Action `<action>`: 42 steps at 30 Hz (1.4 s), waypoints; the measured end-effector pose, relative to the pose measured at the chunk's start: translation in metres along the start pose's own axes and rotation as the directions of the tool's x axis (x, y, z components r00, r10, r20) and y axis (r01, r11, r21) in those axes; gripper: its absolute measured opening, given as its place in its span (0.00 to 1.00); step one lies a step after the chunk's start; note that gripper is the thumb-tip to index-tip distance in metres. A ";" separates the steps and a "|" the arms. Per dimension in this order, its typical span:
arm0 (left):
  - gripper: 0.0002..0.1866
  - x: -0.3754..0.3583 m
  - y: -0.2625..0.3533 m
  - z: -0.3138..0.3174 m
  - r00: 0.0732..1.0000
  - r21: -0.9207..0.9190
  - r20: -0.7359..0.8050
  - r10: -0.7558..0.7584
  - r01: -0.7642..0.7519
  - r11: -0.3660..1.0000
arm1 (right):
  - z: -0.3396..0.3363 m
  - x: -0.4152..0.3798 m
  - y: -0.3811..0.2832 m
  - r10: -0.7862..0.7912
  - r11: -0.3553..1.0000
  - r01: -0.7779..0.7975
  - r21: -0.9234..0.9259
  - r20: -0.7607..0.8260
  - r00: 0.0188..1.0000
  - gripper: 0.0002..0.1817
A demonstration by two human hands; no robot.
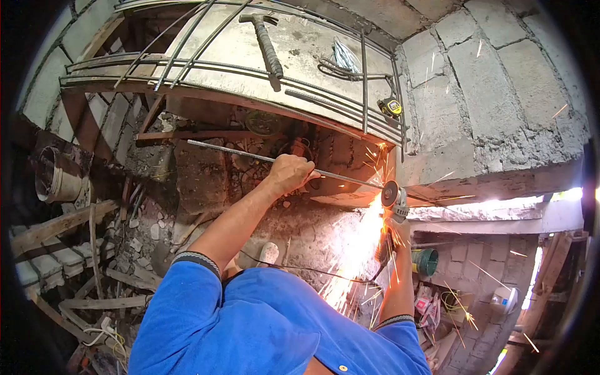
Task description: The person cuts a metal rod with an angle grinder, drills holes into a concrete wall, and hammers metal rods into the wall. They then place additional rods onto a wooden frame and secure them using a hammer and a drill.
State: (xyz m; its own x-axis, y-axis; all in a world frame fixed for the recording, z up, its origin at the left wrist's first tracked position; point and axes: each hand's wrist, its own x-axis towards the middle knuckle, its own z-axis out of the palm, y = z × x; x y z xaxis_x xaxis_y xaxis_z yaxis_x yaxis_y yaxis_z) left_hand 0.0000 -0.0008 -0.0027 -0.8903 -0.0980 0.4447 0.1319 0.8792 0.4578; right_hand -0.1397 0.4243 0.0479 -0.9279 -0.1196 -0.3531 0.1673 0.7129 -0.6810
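Note:
My left hand [291, 171] is closed around a long thin steel rebar [237, 151], which slants down to the right. In my right hand [395, 232], partly hidden by glare, is an angle grinder [399, 210]. Its cutting disc [390, 194] meets the right end of the rebar. Bright orange sparks [369, 250] stream down from the disc, and some fly up and to the right. The grinder's black cord [312, 272] runs left past my shirt.
On the concrete slab [312, 50] lie a claw hammer [265, 47], a tape measure [390, 107] and several rebars [364, 81]. A block wall [487, 87] rises at right. Rubble and wood scraps [119, 300] cover the left floor. A green bucket [425, 262] is near my right forearm.

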 end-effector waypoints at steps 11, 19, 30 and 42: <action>0.20 0.000 0.001 -0.002 1.000 -0.023 -0.004 0.011 -0.011 1.000 | -0.001 -0.004 -0.002 0.014 1.000 -0.014 0.001 0.004 1.000 0.16; 0.20 0.000 0.000 0.000 1.000 -0.019 -0.011 0.011 -0.011 1.000 | -0.002 -0.005 -0.002 0.023 1.000 -0.023 0.004 0.009 1.000 0.16; 0.21 -0.002 -0.004 0.006 0.999 -0.056 -0.030 0.018 -0.019 0.998 | 0.001 -0.006 -0.006 0.028 1.000 -0.028 0.004 0.017 0.999 0.16; 0.21 -0.001 -0.007 0.009 1.000 -0.037 -0.006 0.023 -0.023 0.999 | 0.008 -0.008 -0.014 0.036 0.999 -0.036 0.025 0.017 0.999 0.17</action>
State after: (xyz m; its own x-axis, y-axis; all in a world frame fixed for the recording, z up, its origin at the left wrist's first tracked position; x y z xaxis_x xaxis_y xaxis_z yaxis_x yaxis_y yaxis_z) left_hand -0.0041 -0.0028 -0.0133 -0.8844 -0.0803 0.4597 0.1687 0.8635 0.4754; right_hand -0.1323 0.4100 0.0554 -0.9155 -0.1058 -0.3882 0.2089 0.6995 -0.6834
